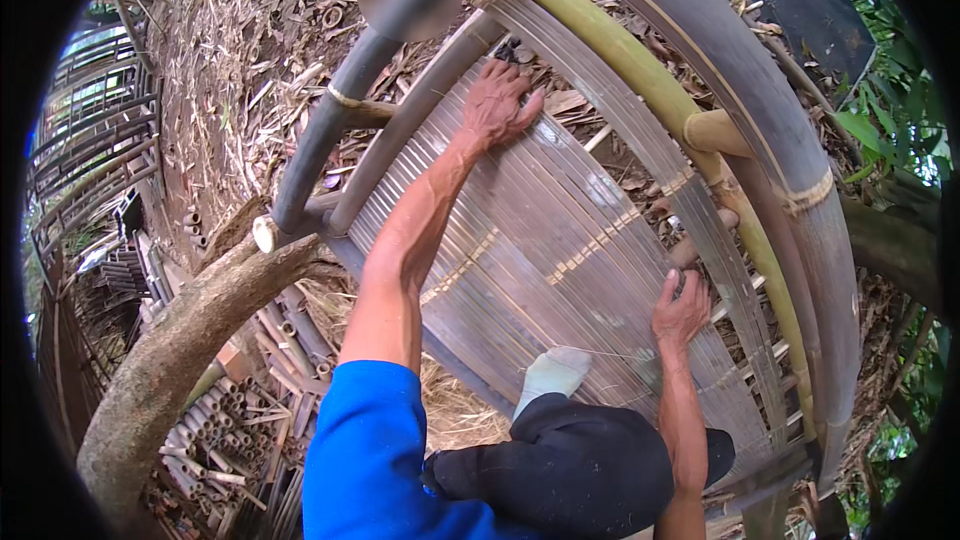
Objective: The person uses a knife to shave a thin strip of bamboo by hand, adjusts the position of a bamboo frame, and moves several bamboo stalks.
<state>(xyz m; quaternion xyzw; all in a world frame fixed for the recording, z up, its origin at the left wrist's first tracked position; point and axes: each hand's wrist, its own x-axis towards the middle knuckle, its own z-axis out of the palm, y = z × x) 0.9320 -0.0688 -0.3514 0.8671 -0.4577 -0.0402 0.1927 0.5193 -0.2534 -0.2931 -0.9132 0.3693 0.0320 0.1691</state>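
A seat of narrow bamboo slats (520,210) fills the middle, crossed by pale stitched bands. My left hand (497,105) rests at its far end, fingers bent over the slat ends and thumb apart. A small black item (508,48) shows just past those fingertips; its kind is unclear. At the slats' right edge, my right hand (681,312) is closed, with something small and dark between thumb and fingers. A gap separates this edge from an outer strip of slats (640,130). My socked foot (553,375) is on the slats.
Thick dark bamboo poles (330,125) and a green-yellow pole (640,70) frame the slats. A curved trunk (190,340) stands at left, beside piled cut bamboo tubes (215,430). Dry leaves and shavings (230,70) litter the ground. A black sheet (790,15) lies at far right.
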